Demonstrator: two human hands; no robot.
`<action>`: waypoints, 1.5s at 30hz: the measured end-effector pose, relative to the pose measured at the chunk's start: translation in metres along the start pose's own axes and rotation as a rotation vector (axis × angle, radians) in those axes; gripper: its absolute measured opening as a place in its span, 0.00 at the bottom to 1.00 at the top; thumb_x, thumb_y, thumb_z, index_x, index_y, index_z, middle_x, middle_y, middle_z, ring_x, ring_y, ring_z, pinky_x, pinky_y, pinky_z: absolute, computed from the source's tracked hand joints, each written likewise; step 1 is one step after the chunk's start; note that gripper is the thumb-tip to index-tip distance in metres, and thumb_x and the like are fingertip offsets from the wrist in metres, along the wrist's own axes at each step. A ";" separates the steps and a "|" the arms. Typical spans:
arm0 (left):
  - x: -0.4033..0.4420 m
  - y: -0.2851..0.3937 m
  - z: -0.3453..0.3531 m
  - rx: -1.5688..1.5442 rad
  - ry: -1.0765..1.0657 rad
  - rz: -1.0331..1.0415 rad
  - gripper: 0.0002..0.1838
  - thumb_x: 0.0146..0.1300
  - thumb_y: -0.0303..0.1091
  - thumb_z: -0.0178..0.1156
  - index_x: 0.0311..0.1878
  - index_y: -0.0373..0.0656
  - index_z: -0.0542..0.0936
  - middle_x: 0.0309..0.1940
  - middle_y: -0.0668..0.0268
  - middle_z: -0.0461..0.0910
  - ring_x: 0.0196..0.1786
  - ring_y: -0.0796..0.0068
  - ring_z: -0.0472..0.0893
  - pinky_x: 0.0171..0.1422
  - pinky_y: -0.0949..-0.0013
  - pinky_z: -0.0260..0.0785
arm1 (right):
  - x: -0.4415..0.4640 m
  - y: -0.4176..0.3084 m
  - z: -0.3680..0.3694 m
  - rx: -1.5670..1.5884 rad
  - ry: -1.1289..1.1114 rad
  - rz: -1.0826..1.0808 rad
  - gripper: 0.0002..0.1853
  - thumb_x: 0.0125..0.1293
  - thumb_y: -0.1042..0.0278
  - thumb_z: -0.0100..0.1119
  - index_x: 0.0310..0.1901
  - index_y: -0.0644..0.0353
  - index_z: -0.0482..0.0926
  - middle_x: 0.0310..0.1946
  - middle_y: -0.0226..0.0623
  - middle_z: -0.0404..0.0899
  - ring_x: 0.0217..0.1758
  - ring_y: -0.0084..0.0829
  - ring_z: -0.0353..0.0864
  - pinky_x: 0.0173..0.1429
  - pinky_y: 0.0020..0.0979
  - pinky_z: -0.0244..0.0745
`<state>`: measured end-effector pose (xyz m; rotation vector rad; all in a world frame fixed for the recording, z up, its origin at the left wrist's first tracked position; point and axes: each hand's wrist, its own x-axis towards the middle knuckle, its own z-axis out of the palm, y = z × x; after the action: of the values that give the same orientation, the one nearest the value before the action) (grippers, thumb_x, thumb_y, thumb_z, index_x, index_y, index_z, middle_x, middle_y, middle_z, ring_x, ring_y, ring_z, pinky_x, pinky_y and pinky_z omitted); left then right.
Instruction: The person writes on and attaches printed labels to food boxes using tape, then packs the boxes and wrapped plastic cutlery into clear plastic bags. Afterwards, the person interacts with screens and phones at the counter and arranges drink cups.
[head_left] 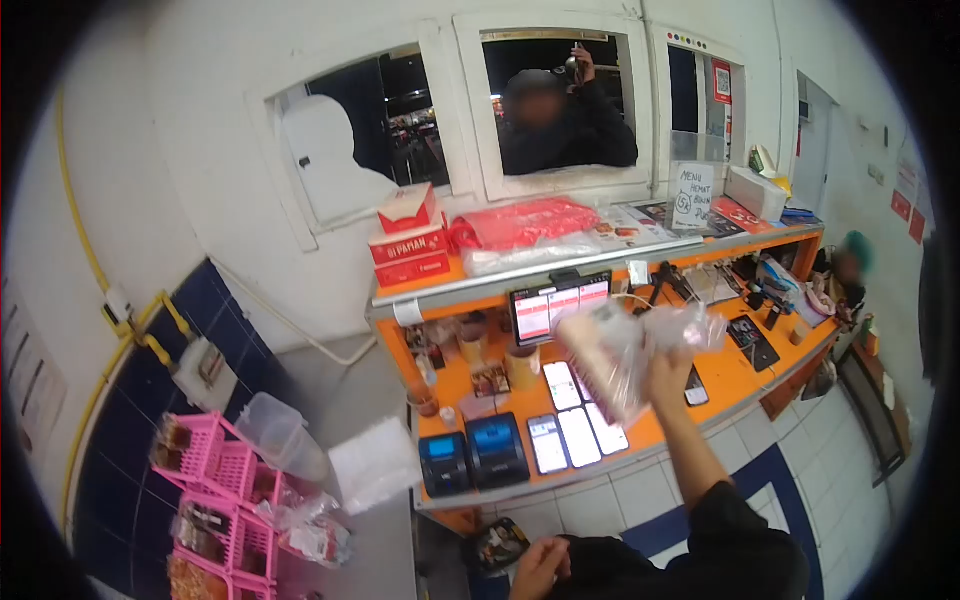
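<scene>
My right hand point(665, 378) is closed on the gathered top of a clear plastic bag point(612, 362), raised above the orange counter point(655, 440). Inside the bag is a pale, brownish package, blurred by motion. Below it several lit phones point(578, 437) lie in rows on the counter. A tablet point(562, 308) showing red and white panels stands behind the bag. Low in the view, my left hand point(541, 568) is near my dark clothing, its fingers curled with nothing visible in them.
Two small printers point(498, 450) sit at the counter's left end. Red boxes point(408, 240) and red plastic bags point(525, 225) lie on the upper shelf. A person point(560, 125) stands outside the window. Pink baskets point(215, 520) hold packets at left. Another person point(850, 265) is far right.
</scene>
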<state>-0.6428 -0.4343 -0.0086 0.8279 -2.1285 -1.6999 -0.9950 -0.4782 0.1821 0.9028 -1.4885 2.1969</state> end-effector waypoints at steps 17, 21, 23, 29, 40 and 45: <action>0.127 0.050 0.021 -0.775 0.950 -0.335 0.06 0.72 0.32 0.57 0.42 0.40 0.78 0.27 0.68 0.76 0.28 0.77 0.76 0.34 0.72 0.72 | 0.409 0.357 0.063 -0.775 -0.109 -0.021 0.25 0.70 0.46 0.56 0.39 0.66 0.85 0.35 0.53 0.86 0.41 0.52 0.86 0.49 0.47 0.76; 0.140 0.044 0.058 -0.770 0.736 -0.482 0.09 0.72 0.33 0.58 0.48 0.38 0.79 0.32 0.67 0.79 0.32 0.79 0.78 0.37 0.73 0.74 | 0.401 0.339 0.065 -0.809 -0.287 -0.014 0.29 0.71 0.45 0.56 0.53 0.70 0.79 0.45 0.56 0.84 0.52 0.50 0.84 0.58 0.41 0.74; 0.146 0.051 0.064 -0.720 0.693 -0.503 0.09 0.73 0.34 0.58 0.48 0.39 0.79 0.32 0.67 0.79 0.31 0.80 0.78 0.37 0.74 0.74 | 0.379 0.323 0.051 -0.632 -0.211 -0.127 0.30 0.71 0.50 0.59 0.60 0.71 0.75 0.53 0.55 0.82 0.59 0.47 0.81 0.63 0.39 0.72; 0.167 0.047 0.071 -0.707 0.731 -0.546 0.08 0.73 0.33 0.57 0.47 0.38 0.79 0.32 0.67 0.79 0.31 0.80 0.78 0.38 0.75 0.72 | 0.097 0.220 0.040 -0.625 -0.799 -0.285 0.23 0.64 0.63 0.67 0.59 0.59 0.76 0.33 0.37 0.82 0.35 0.32 0.82 0.43 0.31 0.76; 0.167 0.047 0.068 -0.683 0.777 -0.390 0.07 0.72 0.30 0.57 0.47 0.37 0.78 0.30 0.67 0.78 0.29 0.79 0.77 0.37 0.75 0.72 | -0.014 0.237 0.095 -0.835 -1.328 -0.368 0.48 0.66 0.53 0.62 0.80 0.51 0.42 0.25 0.37 0.78 0.19 0.31 0.80 0.19 0.33 0.74; 0.154 0.045 0.077 -0.796 0.878 -0.460 0.07 0.72 0.30 0.57 0.47 0.38 0.78 0.31 0.67 0.79 0.29 0.79 0.77 0.36 0.75 0.72 | -0.007 0.233 0.096 -0.860 -1.359 -0.393 0.48 0.66 0.54 0.61 0.80 0.50 0.42 0.26 0.36 0.78 0.18 0.30 0.80 0.20 0.33 0.75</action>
<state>-0.8189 -0.4597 -0.0044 1.4612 -0.6410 -1.6782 -1.0974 -0.6574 0.0378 2.1536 -2.1145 0.3062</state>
